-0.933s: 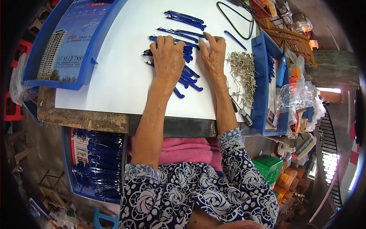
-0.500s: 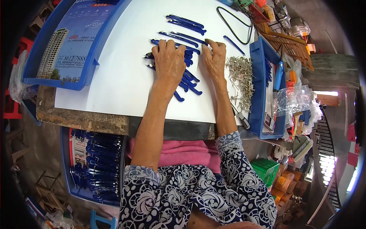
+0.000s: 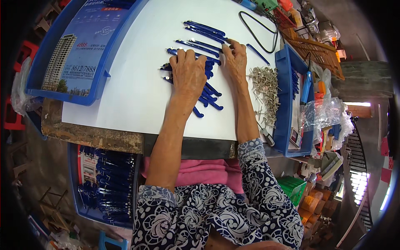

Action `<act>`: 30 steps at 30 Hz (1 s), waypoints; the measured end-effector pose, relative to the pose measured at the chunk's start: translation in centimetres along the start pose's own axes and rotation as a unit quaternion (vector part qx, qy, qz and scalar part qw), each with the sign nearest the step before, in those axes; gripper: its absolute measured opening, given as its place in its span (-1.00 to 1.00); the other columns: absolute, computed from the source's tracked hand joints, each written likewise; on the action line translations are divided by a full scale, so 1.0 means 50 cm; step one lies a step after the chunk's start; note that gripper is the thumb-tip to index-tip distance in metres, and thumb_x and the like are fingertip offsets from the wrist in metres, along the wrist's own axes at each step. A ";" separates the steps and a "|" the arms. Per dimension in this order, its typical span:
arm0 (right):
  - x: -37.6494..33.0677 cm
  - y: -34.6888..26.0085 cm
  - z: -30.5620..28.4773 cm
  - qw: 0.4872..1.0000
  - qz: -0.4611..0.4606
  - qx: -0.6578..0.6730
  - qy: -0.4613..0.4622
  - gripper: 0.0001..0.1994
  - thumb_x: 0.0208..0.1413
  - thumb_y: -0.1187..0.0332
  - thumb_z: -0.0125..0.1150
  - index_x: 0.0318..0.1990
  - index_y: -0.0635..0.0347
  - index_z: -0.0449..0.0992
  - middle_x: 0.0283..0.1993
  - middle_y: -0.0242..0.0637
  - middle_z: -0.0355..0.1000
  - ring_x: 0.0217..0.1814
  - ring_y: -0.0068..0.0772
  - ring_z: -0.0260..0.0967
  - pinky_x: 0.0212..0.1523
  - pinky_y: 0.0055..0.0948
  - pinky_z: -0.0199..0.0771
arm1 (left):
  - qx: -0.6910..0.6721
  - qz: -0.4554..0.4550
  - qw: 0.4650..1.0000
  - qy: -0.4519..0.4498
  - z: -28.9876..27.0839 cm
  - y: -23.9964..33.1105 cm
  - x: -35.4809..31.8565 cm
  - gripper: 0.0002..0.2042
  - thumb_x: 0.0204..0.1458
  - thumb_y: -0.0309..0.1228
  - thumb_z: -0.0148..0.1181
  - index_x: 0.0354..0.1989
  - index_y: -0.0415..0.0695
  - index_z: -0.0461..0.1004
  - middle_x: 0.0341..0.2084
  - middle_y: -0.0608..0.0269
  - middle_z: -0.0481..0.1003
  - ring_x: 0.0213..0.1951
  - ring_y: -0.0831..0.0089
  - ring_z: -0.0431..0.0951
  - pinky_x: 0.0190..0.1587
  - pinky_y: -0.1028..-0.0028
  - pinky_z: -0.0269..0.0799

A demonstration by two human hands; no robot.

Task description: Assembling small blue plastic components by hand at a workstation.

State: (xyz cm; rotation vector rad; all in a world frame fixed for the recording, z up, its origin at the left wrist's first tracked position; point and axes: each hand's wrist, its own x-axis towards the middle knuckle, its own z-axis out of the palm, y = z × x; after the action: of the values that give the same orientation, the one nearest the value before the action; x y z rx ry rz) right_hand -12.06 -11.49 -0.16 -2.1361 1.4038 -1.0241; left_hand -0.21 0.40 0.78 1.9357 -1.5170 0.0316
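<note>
One white sheet (image 3: 129, 100); blue strips (image 3: 198, 48) mid-sheet, overlapped past counting; one lone strip (image 3: 258, 54) toward sheet's right. Left hand (image 3: 188, 73), right hand (image 3: 235, 62): fingers bent at strips, grip cannot be told. Two trays (image 3: 284, 104), sheet's left and right edges; white paper showing, sheet's left side.

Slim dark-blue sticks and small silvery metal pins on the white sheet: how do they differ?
The slim dark-blue sticks are longer; the small silvery metal pins are shorter. The sticks lie mostly in slanting groups, the pins in a jumbled heap. The left hand partly covers the sticks, not the pins. Both lie on the white sheet.
</note>
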 end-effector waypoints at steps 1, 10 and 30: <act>0.002 -0.002 0.001 1.000 0.010 0.015 0.006 -0.63 -0.05 0.21 0.07 -0.10 0.20 0.46 -0.26 0.02 0.30 -0.23 -0.12 0.26 -0.17 -0.32 0.29 | 0.002 0.000 1.000 0.000 0.003 -0.002 0.000 -0.75 -0.13 -0.60 0.02 -0.31 -0.04 0.57 -0.45 0.25 0.35 -0.25 0.33 0.28 -0.13 0.35 0.12; 0.012 0.009 -0.002 0.997 -0.025 -0.069 -0.023 -0.66 -0.01 0.19 0.06 -0.10 0.15 0.46 -0.21 0.05 0.25 -0.22 -0.08 0.25 -0.14 -0.33 0.29 | -0.011 0.011 1.000 0.024 0.011 -0.003 0.001 -0.85 -0.23 -0.60 0.17 -0.45 -0.09 0.54 -0.46 0.22 0.37 -0.24 0.32 0.29 -0.17 0.33 0.11; 0.018 0.008 0.022 0.986 -0.130 -0.093 0.046 -0.65 -0.02 0.18 0.11 -0.12 0.16 0.49 -0.22 0.02 0.26 -0.14 -0.09 0.21 -0.14 -0.25 0.26 | -0.020 0.020 0.999 0.034 0.013 0.000 -0.004 -0.86 -0.24 -0.61 0.15 -0.47 -0.11 0.53 -0.46 0.20 0.36 -0.26 0.31 0.29 -0.17 0.31 0.12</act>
State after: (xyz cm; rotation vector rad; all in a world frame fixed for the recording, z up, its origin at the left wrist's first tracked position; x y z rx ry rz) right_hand -11.26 -12.57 -0.84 -2.4885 1.3321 -1.1382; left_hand -0.55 0.25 0.19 1.8556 -1.4996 0.0839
